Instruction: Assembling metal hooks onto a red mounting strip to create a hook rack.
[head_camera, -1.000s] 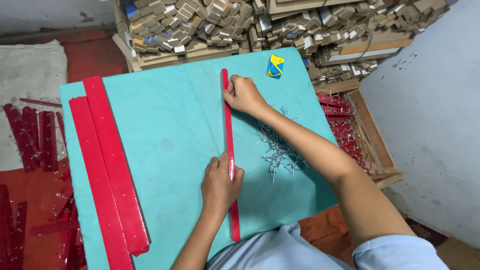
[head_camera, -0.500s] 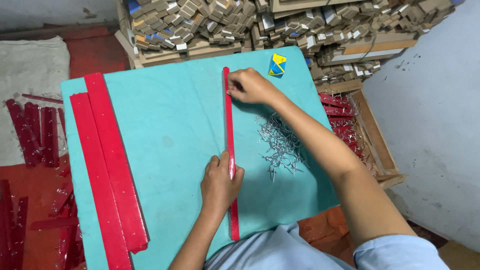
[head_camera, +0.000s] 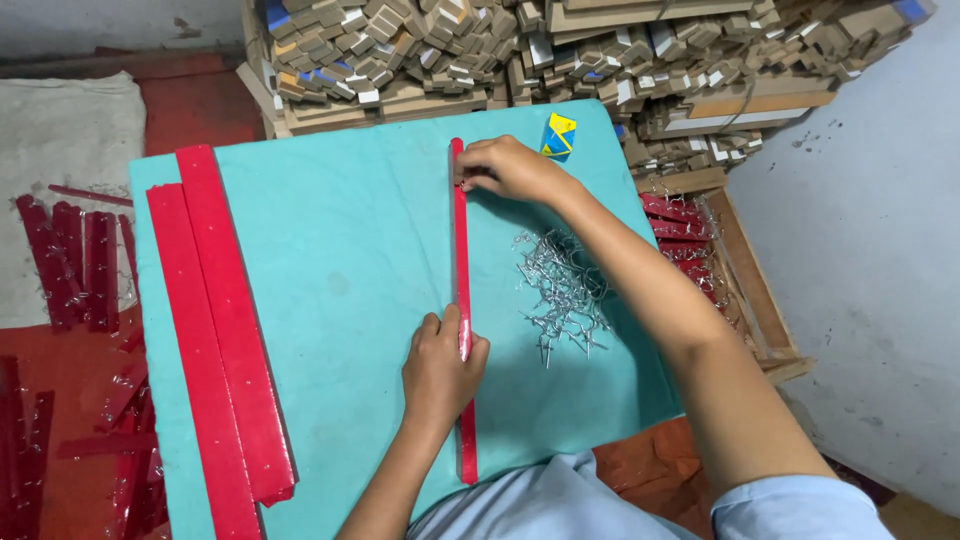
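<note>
Left hand (head_camera: 440, 370) sits low and near on the turquoise table (head_camera: 340, 260), palm down, knuckles up, forearm coming in from the near edge. Its fingers are curled over the thin red strip (head_camera: 461, 300), pressing it flat against the tabletop, with the thumb on the strip's left side. That's a hold-down rather than a lift.

Right hand (head_camera: 510, 168) is stretched out to the far end, arm long and almost straight, running diagonally from the near right corner across the table. Fingertips are bunched at the strip's top end, pinching right on it; whether something small is in that pinch, I can't tell.

The strip itself: narrow, glossy red, lying dead straight from the far edge down to the near edge, roughly mid-table. It lies flat, with both hands on it, one at each stretch.

Just right of it, under the right forearm, a loose heap of small silvery metal clips (head_camera: 565, 290). Beyond the right hand, a small yellow-and-blue packet (head_camera: 558, 136) at the far edge. Over on the left side, wide red strips (head_camera: 215, 330) lie stacked lengthwise. Past the table, a big pile of cardboard pieces (head_camera: 560, 50); on the right, a wooden crate (head_camera: 745, 270) with more red pieces in it.
</note>
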